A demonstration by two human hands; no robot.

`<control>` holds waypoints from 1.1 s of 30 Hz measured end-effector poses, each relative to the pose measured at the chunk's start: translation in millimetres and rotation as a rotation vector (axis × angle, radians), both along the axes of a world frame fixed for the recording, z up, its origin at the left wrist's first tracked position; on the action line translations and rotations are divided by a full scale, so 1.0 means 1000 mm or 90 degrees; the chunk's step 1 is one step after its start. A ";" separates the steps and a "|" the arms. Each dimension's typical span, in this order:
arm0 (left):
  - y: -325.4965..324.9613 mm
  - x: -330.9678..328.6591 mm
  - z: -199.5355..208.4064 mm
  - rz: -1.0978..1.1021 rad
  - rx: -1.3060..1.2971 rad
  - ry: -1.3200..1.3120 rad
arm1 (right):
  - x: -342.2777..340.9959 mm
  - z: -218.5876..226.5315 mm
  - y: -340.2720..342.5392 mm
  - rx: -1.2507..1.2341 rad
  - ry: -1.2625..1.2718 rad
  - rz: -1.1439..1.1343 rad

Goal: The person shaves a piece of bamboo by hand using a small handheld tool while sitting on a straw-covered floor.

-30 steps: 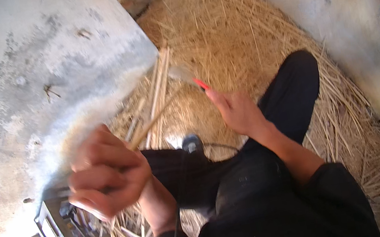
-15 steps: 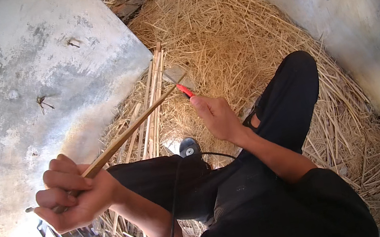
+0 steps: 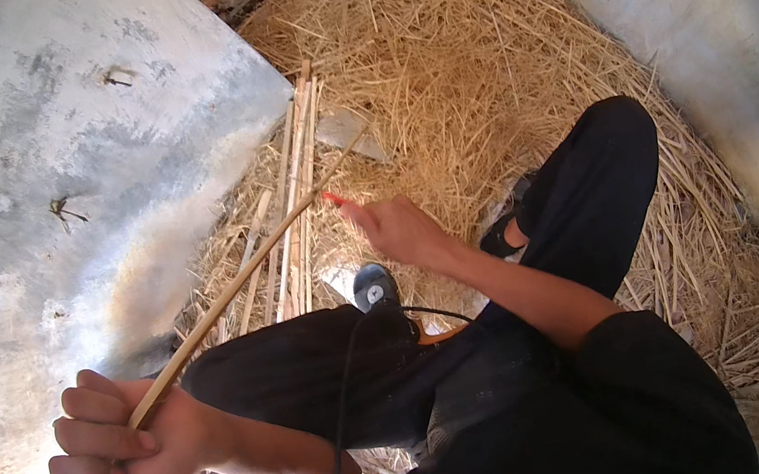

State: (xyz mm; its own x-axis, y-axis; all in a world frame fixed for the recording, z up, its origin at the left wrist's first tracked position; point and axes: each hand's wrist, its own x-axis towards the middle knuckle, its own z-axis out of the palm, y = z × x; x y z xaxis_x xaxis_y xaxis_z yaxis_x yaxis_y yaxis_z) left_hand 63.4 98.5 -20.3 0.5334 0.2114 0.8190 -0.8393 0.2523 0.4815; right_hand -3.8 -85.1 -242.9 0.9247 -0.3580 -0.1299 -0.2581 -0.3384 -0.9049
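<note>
My left hand (image 3: 128,449) is closed round the near end of a long, thin wooden stick (image 3: 231,288), which slants up to the right, away from me. My right hand (image 3: 404,233) grips a red-handled knife (image 3: 334,200) close to the far half of the stick. Only a bit of the red handle shows past my fingers; I cannot make out the blade now, nor whether it touches the stick. Several pale split strips (image 3: 299,211) lie in a bundle on the floor beyond the stick.
Heaped shavings (image 3: 460,60) cover the floor ahead and to the right. A stained wall (image 3: 113,162) stands at the left, another wall (image 3: 665,14) at the right. A dark cable (image 3: 348,374) crosses my lap. My bent knee (image 3: 612,145) rises at the right.
My left hand has moved down and left with the stick. My right hand has shifted slightly left, and the knife has turned so its blade no longer shows.
</note>
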 end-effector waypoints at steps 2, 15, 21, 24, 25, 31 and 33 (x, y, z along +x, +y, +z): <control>0.002 0.004 0.000 -0.051 0.017 -0.018 | 0.009 -0.028 -0.002 -0.109 -0.091 -0.037; -0.011 -0.001 0.008 0.034 -0.053 0.083 | 0.022 0.014 -0.007 -0.082 -0.021 -0.039; -0.012 -0.004 0.012 0.112 -0.012 0.073 | 0.004 0.042 0.011 -0.068 -0.330 -0.073; -0.017 -0.009 0.012 0.111 -0.027 0.085 | 0.008 -0.011 0.002 -0.139 -0.020 -0.035; -0.012 -0.007 0.010 0.103 -0.035 0.085 | 0.010 0.010 0.002 -0.145 0.026 -0.015; -0.007 -0.006 0.008 0.068 -0.036 0.077 | 0.006 0.043 0.010 -0.099 -0.287 -0.131; -0.013 -0.007 0.012 0.049 -0.052 0.107 | 0.004 0.025 0.008 -0.133 -0.191 -0.099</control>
State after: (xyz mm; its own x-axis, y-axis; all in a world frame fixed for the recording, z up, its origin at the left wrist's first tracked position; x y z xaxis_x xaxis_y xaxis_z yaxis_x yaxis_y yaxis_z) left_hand 56.0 85.8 -7.8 0.6408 0.3185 0.6985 -0.7672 0.2342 0.5971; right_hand -0.2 -77.0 -218.0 0.8433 -0.4863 0.2286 -0.0551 -0.5014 -0.8634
